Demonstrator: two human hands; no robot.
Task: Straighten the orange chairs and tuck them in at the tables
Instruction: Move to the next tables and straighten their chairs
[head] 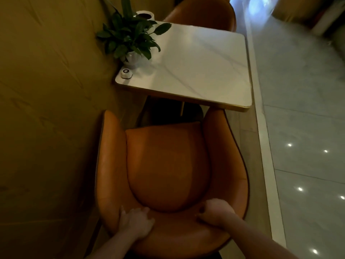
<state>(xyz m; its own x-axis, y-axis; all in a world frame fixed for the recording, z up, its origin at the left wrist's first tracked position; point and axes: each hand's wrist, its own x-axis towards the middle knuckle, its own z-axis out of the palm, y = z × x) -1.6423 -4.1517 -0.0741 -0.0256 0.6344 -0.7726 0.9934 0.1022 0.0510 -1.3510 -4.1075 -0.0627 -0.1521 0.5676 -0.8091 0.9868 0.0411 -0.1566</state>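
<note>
An orange tub chair (168,165) stands right below me, its seat facing a white marble table (196,68) with a gold edge. The chair's arm tips reach the table's near edge. My left hand (135,220) grips the top of the chair's backrest on the left side. On the right side of the same backrest my right hand (216,212) curls over the rim. A second orange chair (203,14) sits at the far side of the table, its seat partly hidden under the tabletop.
A potted green plant (128,36) and a small white call button (127,73) sit on the table's left side by the yellow wall (46,109). A white cylinder (145,15) stands behind the plant. A raised white kerb (261,128) borders the glossy tiled aisle on the right.
</note>
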